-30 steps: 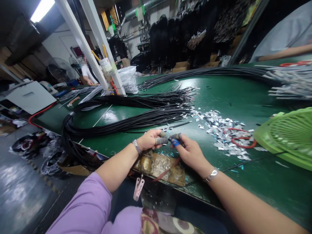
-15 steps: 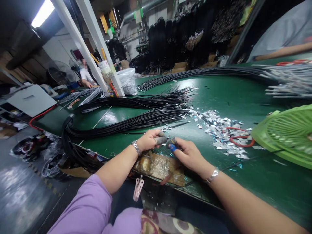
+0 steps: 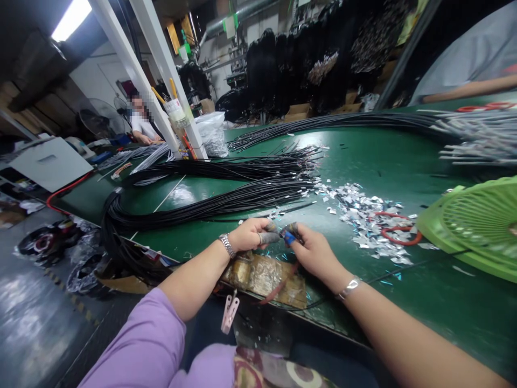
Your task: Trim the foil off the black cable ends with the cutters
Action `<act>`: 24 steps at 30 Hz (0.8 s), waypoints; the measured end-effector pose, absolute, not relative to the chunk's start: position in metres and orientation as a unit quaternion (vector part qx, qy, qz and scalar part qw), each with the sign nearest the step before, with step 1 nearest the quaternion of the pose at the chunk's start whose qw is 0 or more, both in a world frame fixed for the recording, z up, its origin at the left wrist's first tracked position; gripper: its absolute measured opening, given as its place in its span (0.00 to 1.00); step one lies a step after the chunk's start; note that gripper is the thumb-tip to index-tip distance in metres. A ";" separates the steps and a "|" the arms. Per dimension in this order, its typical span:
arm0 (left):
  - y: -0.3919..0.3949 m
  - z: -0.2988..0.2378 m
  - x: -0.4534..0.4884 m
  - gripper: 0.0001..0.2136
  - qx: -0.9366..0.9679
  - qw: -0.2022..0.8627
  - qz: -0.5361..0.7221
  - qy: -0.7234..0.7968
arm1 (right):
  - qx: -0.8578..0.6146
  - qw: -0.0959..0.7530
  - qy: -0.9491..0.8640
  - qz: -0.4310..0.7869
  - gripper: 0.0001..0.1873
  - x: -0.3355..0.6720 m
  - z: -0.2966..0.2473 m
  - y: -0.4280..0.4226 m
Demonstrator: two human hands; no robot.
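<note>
A thin black cable end (image 3: pixel 283 233) is pinched between left hand (image 3: pixel 249 235) and right hand (image 3: pixel 315 252); beside it, silver foil scraps (image 3: pixel 363 215) are heaped, and the long black cable bundle (image 3: pixel 226 202) is still unworked.

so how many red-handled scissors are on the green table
2. One pair of scissors lies in the foil scraps right of the hands. Another red pair is at the far right edge, blurry; others may be hidden.

Green-topped work table (image 3: pixel 388 161), long bundles of black cables (image 3: pixel 226 202) laid across it, scattered silver foil scraps (image 3: pixel 359 210), red-handled scissors (image 3: pixel 398 235) among the scraps, green fan (image 3: pixel 476 226) at right, grey cable ends (image 3: pixel 476 137) at far right, clear plastic bag (image 3: pixel 212 132) at rear.
</note>
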State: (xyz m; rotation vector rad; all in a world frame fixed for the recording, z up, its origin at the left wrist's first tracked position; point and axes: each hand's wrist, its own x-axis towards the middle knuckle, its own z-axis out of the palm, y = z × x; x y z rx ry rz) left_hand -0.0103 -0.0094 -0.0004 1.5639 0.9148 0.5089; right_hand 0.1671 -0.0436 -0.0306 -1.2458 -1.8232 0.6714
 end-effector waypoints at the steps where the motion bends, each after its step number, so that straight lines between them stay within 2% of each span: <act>1: -0.009 0.000 -0.010 0.23 0.671 0.588 0.224 0.392 | -0.485 0.393 -0.731 0.275 0.07 0.166 -0.031 -0.044; 4: -0.009 0.000 -0.010 0.22 0.661 0.583 0.248 0.403 | -0.464 0.382 -0.744 0.293 0.09 0.166 -0.029 -0.046; 11: -0.008 0.000 -0.011 0.21 0.665 0.574 0.250 0.408 | -0.490 0.439 -0.699 0.282 0.09 0.173 -0.025 -0.045; 18: -0.006 -0.007 -0.010 0.17 0.712 0.519 0.257 0.398 | -0.460 0.421 -0.736 0.264 0.11 0.167 -0.026 -0.050; 24: -0.005 -0.010 -0.009 0.17 0.745 0.479 0.223 0.407 | -0.550 0.428 -0.679 0.231 0.09 0.172 -0.031 -0.041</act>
